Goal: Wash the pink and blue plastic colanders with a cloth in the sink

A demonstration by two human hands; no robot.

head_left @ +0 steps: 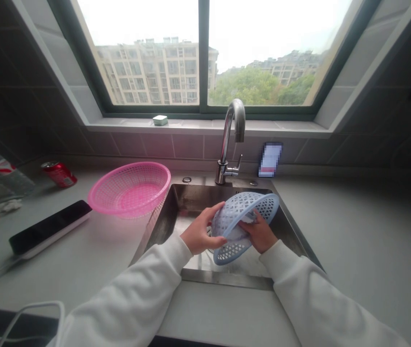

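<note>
A light blue plastic colander (239,205) with a pattern of small holes is tilted on its side over the steel sink (182,209). My left hand (203,230) grips it from the left, with fingers and thumb spread around its outer wall and rim. Inside the bowl, my right hand (261,233) is closed on a pale, cloth-like wad (249,218) pressed near the inner wall. My fingertips partly hide this wad, so its exact kind is unclear. The chrome faucet (235,120) rises behind the colander, and no running water shows from its spout.
Left of the sink, a pink basket (133,212) overlaps its edge. A black-topped device (49,229) with a white cable, a red can (59,174) and a clear bottle (8,171) are farther left. A phone (270,160) leans behind the sink; a small box (160,120) sits on the sill.
</note>
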